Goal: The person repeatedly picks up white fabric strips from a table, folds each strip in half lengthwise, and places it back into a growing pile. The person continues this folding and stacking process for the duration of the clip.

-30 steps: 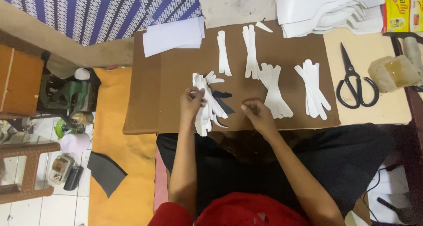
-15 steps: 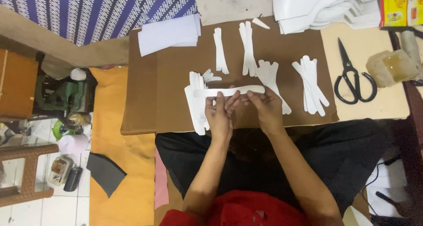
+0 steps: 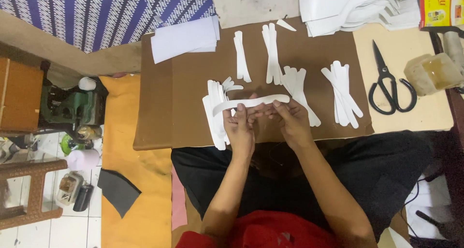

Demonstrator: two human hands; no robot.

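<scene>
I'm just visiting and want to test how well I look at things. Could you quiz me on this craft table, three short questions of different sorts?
1. True or false: both hands hold one long white strip.
2. Which side of the brown board do the black scissors lie on: the person's left or right?
3. Multiple choice: the strip piles on the board are A) white, B) blue, C) black.

Key: 1 true, the left hand and right hand pinch it together. 2 right. 3 A.
</scene>
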